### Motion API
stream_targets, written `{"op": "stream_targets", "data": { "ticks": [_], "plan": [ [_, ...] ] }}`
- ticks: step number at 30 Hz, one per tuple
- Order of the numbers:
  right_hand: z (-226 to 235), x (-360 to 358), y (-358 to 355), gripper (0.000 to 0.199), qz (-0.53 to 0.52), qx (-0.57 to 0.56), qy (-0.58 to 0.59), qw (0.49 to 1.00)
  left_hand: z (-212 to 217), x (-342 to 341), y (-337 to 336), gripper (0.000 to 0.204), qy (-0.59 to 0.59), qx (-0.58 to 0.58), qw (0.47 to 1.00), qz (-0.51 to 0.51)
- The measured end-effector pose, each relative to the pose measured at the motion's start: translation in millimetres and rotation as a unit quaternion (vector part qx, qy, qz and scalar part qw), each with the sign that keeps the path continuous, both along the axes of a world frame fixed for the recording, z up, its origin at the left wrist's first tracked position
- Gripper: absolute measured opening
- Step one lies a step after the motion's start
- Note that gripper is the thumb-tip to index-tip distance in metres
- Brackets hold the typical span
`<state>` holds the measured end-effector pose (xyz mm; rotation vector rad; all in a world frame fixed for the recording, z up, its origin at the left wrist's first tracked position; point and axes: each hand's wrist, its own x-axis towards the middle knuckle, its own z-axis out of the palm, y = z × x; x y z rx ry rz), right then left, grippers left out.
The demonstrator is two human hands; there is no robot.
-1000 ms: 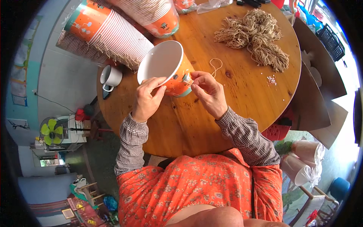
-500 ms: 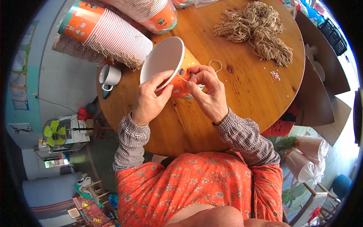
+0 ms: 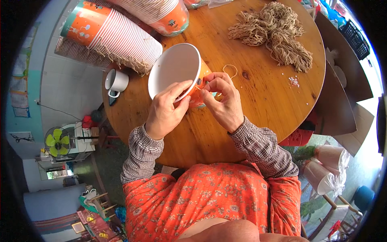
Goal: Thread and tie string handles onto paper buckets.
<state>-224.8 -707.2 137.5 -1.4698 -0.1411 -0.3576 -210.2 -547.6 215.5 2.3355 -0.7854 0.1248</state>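
1. Head view: the left hand (image 3: pixel 167 109) grasps an orange-printed paper bucket (image 3: pixel 171 66) at its rim; the bucket is tilted, its white mouth facing up and left, above the left-centre of the round wooden table (image 3: pixel 274 105).
2. The right hand (image 3: pixel 225 101) pinches a thin cord (image 3: pixel 230 65) between thumb and fingertips against the bucket's printed side; a loop lies on the surface just beyond.
3. By the surface's left edge stands a white enamel mug (image 3: pixel 119 82); nested paper buckets (image 3: pixel 125 40) lie at the far-left edge.
4. Tan yarn hanks (image 3: pixel 268 32) lie toward the far-right edge, small pale bits (image 3: pixel 293 82) near the right edge.
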Motion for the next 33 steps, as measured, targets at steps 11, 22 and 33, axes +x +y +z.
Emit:
{"op": "stream_targets", "data": {
  "ticks": [11,22,33],
  "plan": [
    [-8.4,2.2,2.4,0.011,0.003,-0.033,-0.005,0.999,-4.5,20.8,9.4,0.016,0.117,-0.022,0.992,-0.04],
    [-0.1,2.1,-20.4,0.011,0.135,-0.133,0.064,0.98,-4.6,32.1,16.0,0.005,0.064,0.035,0.995,-0.066],
    [28.3,-2.4,-49.4,0.013,0.156,-0.268,0.037,0.95,7.2,38.1,11.2,0.015,0.359,-0.248,0.889,-0.136]
  ]
}}
